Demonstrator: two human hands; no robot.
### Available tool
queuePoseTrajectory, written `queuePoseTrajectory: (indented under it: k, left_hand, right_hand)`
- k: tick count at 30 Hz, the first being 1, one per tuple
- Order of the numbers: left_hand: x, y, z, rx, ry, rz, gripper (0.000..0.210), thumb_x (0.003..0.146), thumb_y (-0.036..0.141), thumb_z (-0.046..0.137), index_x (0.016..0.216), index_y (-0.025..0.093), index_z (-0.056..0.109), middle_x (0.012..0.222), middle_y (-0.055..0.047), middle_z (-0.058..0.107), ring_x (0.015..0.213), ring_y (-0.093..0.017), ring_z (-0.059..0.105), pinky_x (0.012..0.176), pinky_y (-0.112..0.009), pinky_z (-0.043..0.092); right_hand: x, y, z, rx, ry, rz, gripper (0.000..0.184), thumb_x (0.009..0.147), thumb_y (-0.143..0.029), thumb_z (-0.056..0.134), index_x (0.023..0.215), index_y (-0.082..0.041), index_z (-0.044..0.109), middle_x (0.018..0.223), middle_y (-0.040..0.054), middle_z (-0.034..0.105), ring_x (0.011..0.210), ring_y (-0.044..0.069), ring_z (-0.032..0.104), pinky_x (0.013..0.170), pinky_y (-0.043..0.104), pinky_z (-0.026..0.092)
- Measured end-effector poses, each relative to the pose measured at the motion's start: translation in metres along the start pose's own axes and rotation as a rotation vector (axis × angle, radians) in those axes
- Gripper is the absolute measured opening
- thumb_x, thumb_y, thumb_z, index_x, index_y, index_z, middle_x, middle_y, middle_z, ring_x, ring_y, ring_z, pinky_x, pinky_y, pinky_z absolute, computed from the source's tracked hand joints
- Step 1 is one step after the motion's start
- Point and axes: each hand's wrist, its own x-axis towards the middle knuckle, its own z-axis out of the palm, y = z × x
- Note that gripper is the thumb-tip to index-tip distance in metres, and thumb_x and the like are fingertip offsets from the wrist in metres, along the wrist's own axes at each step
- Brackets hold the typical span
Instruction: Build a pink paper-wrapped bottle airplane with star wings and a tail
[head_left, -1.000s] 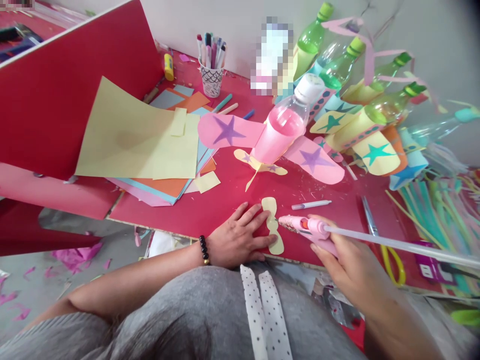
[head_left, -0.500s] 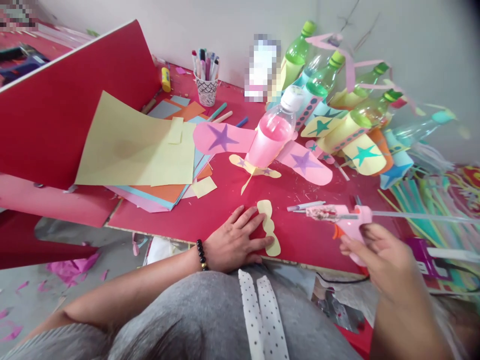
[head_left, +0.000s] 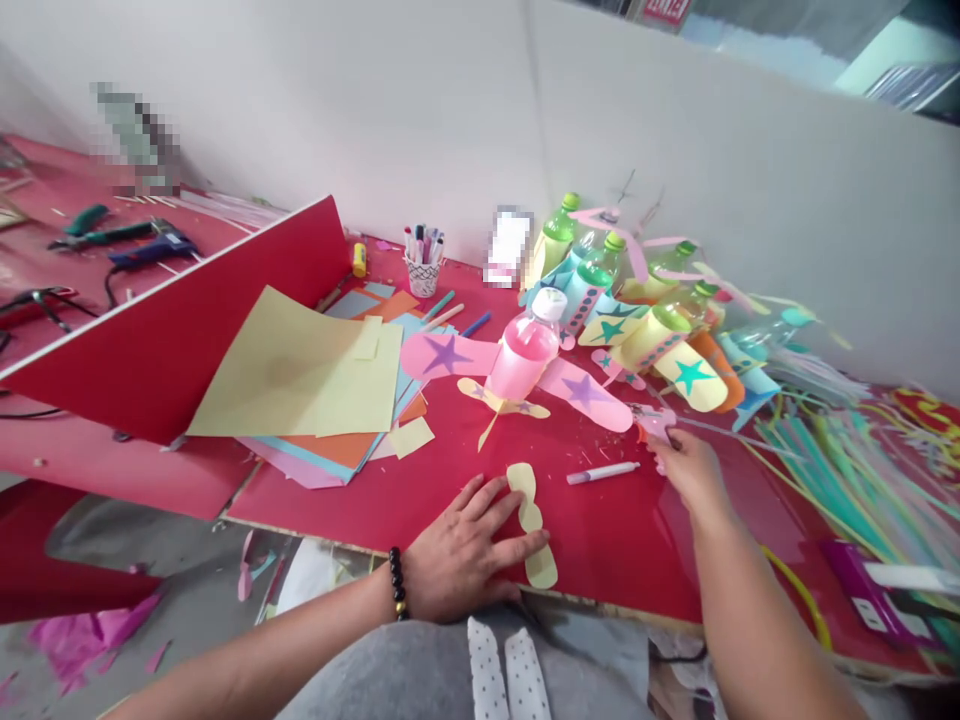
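My left hand (head_left: 472,550) lies flat on the red table, fingers spread, with fingertips resting on a pale yellow paper cutout (head_left: 533,525) with wavy edges. My right hand (head_left: 694,470) is closed around a pink glue gun (head_left: 654,425), held low over the table at the right. A clear glue stick trails from its back. Just beyond my hands stands a bottle plane (head_left: 517,372) wrapped in pink paper, with pink star-marked wings and a small yellow tail. A capped pen (head_left: 602,473) lies between my two hands.
Several finished bottle planes (head_left: 652,335) crowd the back right, before bundled coloured strips (head_left: 832,490). Coloured paper sheets (head_left: 300,375) lie at left beside a red divider board (head_left: 187,310). A cup of markers (head_left: 424,270) and a phone (head_left: 508,247) stand against the wall. A purple box (head_left: 881,595) sits right.
My right hand has carried the glue gun forward and left, down toward the table beside the pink wing. The view has tilted up. My left hand stays on the yellow cutout.
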Motion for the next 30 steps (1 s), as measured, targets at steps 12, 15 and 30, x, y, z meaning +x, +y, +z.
queuePoseTrajectory:
  k: [12,15,30]
  left_hand:
    - [-0.001,-0.001,0.001,-0.026,0.014,-0.020,0.067,0.088,0.057,0.056,0.148,0.037,0.033,0.146,-0.006,0.046,0.138,-0.032,0.035,0.114,-0.054,0.031]
    - [0.000,0.000,0.000,-0.039,0.010,-0.061,0.061,0.090,0.052,0.056,0.146,0.036,0.037,0.144,-0.005,0.048,0.137,-0.031,0.037,0.113,-0.054,0.033]
    - [0.002,0.007,-0.011,-0.084,0.081,-0.090,0.045,0.096,0.019,0.046,0.140,0.027,0.045,0.136,-0.005,0.057,0.130,-0.025,0.047,0.111,-0.049,0.040]
  right_hand:
    - [-0.031,-0.030,-0.034,-0.236,0.048,-0.196,0.030,0.082,-0.044,0.057,0.088,-0.018,0.070,0.088,0.0104,0.070,0.076,0.025,0.063,0.067,0.036,0.048]
    - [-0.090,-0.053,-0.041,-0.084,0.004,-0.415,0.024,0.090,-0.042,0.055,0.087,-0.020,0.066,0.084,0.0058,0.068,0.074,0.020,0.064,0.067,0.032,0.051]
    - [-0.207,-0.084,0.034,0.022,0.002,-0.945,0.022,0.094,-0.028,0.046,0.101,-0.018,0.065,0.096,0.0106,0.068,0.087,0.025,0.063,0.078,0.038,0.053]
